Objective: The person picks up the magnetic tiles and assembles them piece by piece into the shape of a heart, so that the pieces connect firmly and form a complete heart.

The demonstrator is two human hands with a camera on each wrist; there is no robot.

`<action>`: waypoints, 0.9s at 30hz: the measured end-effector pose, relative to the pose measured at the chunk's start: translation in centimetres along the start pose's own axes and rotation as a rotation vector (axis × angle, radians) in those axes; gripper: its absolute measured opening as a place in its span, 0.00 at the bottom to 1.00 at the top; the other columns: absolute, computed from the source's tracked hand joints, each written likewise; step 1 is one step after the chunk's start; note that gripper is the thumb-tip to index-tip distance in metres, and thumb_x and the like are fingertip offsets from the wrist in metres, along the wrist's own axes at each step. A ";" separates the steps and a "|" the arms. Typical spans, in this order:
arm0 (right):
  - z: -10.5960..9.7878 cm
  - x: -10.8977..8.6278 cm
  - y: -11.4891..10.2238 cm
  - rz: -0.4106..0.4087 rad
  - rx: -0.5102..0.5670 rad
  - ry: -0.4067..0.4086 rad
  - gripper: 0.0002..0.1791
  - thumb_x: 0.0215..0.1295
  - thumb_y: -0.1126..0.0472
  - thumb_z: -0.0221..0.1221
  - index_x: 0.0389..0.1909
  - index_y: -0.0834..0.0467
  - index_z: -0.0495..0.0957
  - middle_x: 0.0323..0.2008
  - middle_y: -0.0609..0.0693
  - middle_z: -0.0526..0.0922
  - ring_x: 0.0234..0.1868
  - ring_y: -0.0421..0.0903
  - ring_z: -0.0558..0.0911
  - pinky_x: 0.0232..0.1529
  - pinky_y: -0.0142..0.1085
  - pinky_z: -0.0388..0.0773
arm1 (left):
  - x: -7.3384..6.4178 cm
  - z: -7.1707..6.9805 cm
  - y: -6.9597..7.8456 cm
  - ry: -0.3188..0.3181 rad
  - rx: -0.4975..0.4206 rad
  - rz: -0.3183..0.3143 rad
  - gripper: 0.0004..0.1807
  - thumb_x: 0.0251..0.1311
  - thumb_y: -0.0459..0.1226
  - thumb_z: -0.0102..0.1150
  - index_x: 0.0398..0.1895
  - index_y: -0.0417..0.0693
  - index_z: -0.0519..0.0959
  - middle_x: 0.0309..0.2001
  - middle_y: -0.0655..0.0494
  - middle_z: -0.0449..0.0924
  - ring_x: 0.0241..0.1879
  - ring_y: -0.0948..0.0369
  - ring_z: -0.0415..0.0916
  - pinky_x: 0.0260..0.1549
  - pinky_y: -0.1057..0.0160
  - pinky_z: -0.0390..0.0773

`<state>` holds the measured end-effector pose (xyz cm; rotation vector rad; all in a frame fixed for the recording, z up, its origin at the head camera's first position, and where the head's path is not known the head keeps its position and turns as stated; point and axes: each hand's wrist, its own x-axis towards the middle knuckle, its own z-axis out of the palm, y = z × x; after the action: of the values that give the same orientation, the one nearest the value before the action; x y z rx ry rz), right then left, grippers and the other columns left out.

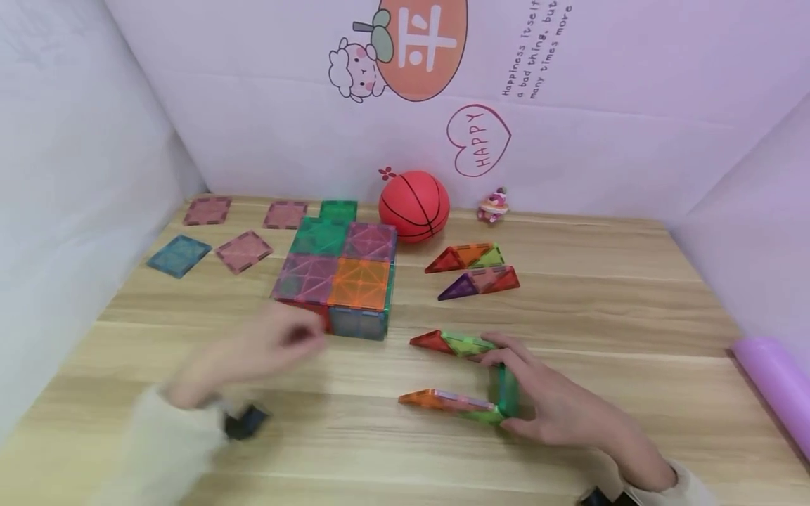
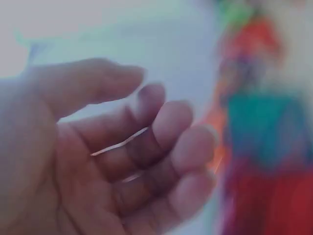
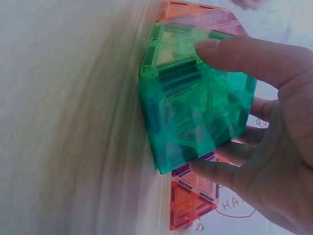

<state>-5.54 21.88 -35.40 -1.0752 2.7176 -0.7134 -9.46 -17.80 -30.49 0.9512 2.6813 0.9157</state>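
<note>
My right hand (image 1: 557, 407) spans an upright green square magnetic tile (image 1: 507, 390), thumb at its near edge and fingers at its far edge. In the right wrist view, this green tile (image 3: 205, 120) stands on the table with a light green triangle tile (image 3: 176, 49) meeting its edge. Two rows of standing triangle tiles, a far row (image 1: 465, 344) and a near row (image 1: 443, 401), run leftward from it. Blurred by motion, my left hand (image 1: 259, 348) is above the table near a box of magnetic tiles (image 1: 362, 282). Its fingers (image 2: 171, 122) curve loosely around nothing.
Two more triangle strips (image 1: 465, 257) stand behind the right hand. Loose square tiles (image 1: 244, 251) lie at the back left. A red ball (image 1: 414, 206) and a small figurine (image 1: 493, 206) sit by the back wall. A purple roll (image 1: 772, 393) lies at right.
</note>
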 end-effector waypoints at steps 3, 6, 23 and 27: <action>0.2 0.0 -0.1 0.001 0.013 0.008 0.41 0.44 0.61 0.73 0.59 0.56 0.61 0.70 0.55 0.55 0.60 0.50 0.72 0.48 0.40 0.79 | -1.5 -4.9 -3.9 0.161 0.018 -0.163 0.10 0.66 0.36 0.52 0.26 0.47 0.77 0.19 0.62 0.68 0.18 0.68 0.61 0.20 0.67 0.68; 0.3 0.0 -0.1 0.010 0.016 0.018 0.44 0.43 0.61 0.73 0.61 0.56 0.59 0.70 0.55 0.55 0.62 0.51 0.72 0.51 0.44 0.78 | -1.3 -7.4 -8.4 0.337 0.067 -0.309 0.12 0.66 0.38 0.52 0.27 0.40 0.73 0.21 0.53 0.69 0.19 0.62 0.63 0.20 0.64 0.65; 1.4 -0.3 0.2 0.185 0.129 0.008 0.60 0.48 0.48 0.72 0.74 0.50 0.41 0.66 0.50 0.66 0.65 0.51 0.68 0.59 0.52 0.70 | 3.7 -7.7 -19.7 -0.032 0.240 -0.541 0.52 0.57 0.53 0.61 0.65 0.17 0.48 0.58 0.18 0.60 0.57 0.30 0.62 0.55 0.34 0.64; 1.1 -0.3 0.3 0.170 0.118 0.023 0.60 0.47 0.52 0.73 0.74 0.52 0.42 0.64 0.47 0.69 0.64 0.48 0.70 0.59 0.51 0.70 | 3.9 -8.4 -18.1 0.016 0.277 -0.507 0.52 0.54 0.52 0.63 0.66 0.20 0.52 0.55 0.22 0.66 0.51 0.33 0.69 0.49 0.36 0.69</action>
<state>-5.14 21.84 -36.51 -0.8039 2.7049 -0.8495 -24.73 -30.68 -34.35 0.2623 2.8955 0.4556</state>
